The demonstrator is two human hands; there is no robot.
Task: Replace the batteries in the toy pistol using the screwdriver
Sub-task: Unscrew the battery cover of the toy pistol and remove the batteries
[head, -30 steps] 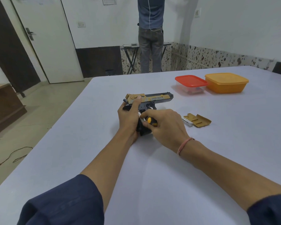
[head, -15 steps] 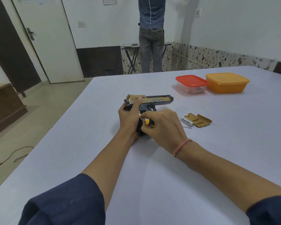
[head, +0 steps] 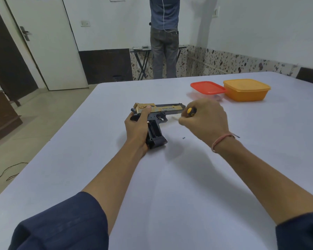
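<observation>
On a white table (head: 170, 177) in a plain room, pins the toy pistol (head: 167, 109) flat on its side with the left hand (head: 137, 127), fingers wrapped round the rear of slide and grip. Draws the right hand (head: 206, 121) off the grip worked at a moment ago, out beside the muzzle, fist curled tight round the screwdriver (head: 190, 111). Leaves the grip compartment (head: 154, 129) uncovered and seemingly empty, a small dark screw (head: 183, 138) loose nearby. Suggests unscrewing finished; calls next for fresh batteries.

One toy pistol (head: 167, 109), one screwdriver (head: 190, 110), one loose screw (head: 184, 138), two hands (head: 136, 129) (head: 205, 121), two tubs (head: 208, 88) (head: 246, 90), one standing person (head: 163, 42)
</observation>
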